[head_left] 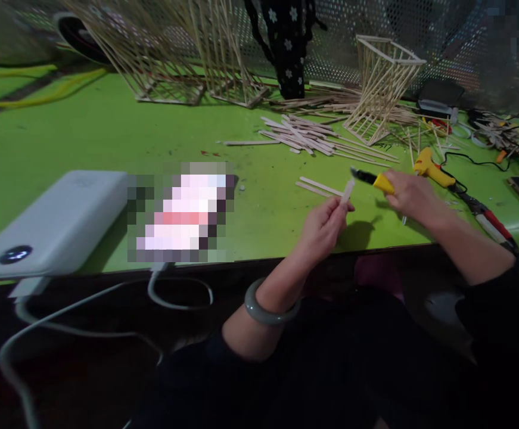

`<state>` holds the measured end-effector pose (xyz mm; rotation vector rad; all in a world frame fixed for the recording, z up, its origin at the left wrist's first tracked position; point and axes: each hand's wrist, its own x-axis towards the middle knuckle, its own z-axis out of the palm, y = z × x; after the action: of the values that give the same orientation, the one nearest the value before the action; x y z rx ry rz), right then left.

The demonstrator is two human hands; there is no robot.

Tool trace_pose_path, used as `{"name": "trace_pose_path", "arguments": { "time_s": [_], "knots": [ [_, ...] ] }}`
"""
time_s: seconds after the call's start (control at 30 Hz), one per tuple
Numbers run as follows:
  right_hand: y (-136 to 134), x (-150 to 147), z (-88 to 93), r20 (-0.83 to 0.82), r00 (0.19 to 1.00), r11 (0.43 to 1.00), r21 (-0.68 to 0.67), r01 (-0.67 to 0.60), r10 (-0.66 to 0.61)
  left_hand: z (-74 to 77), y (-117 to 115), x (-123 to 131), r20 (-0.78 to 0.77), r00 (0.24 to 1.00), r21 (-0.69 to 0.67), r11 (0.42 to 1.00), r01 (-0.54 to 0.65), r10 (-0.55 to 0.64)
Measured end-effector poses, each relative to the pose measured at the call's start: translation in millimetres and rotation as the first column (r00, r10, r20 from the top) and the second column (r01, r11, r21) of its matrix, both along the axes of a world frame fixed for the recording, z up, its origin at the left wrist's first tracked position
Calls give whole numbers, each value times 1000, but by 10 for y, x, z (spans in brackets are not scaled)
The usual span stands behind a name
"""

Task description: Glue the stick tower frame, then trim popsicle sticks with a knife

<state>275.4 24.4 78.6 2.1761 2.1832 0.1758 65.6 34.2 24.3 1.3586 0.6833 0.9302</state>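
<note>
While two assembled stick frames stand left of the stick pile, its sticks lie loose, unjoined. Left hand, nearside of the pile, pinches a pale strip projecting past its fingertips; right hand, right of the pile, grips the cutter, blade near the strip's tip; cut progress unclear.

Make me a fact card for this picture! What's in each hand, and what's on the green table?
Left hand: holds a short pale stick
Right hand: holds a yellow-and-black utility knife
Jewellery: grey-green bangle, left arm
Surface: green table
Beyond the hands: pile of flat wooden sticks, twisted stick frame
Right side: yellow glue gun
Left side: white power bank
</note>
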Motion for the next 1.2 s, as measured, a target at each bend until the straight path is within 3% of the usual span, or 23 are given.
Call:
{"name": "trace_pose_path", "arguments": {
  "time_s": [0.1,0.2,0.27,0.37,0.43,0.6,0.73,0.8,0.87,1.03,1.2],
  "knots": [
    [-3,251,-42,-20,992,990,71,123,-122,6,-26,-25,36,999,9,1000,30,-30],
    [-50,322,-36,-199,978,971,212,108,-65,21,-21,-16,43,999,1,1000,24,-25],
    [-73,219,0,-385,923,965,242,97,3,22,-14,-2,25,999,4,999,40,-40],
    [-70,-75,72,-655,751,988,154,30,79,6,-15,12,-27,999,19,1000,20,-20],
    [-49,-275,117,-728,675,992,118,-49,120,-6,-22,13,-74,997,47,999,-2,6],
    [18,-503,175,-694,709,992,89,-87,124,-6,-38,8,-139,990,96,995,13,0],
    [58,-442,157,-785,617,993,-26,-118,53,3,-39,-4,-199,980,144,989,23,6],
    [81,-375,144,-804,592,993,-19,-113,52,4,-40,-12,-195,981,165,986,19,14],
    [117,-293,139,-771,633,998,50,-46,68,5,-43,-19,-154,988,159,987,17,8],
    [276,-128,132,-431,902,985,159,67,8,13,-49,-18,-41,997,63,996,61,-58],
    [539,-152,62,-395,918,993,97,71,-27,23,-46,-11,-33,998,41,998,47,-46]
  ]
}}
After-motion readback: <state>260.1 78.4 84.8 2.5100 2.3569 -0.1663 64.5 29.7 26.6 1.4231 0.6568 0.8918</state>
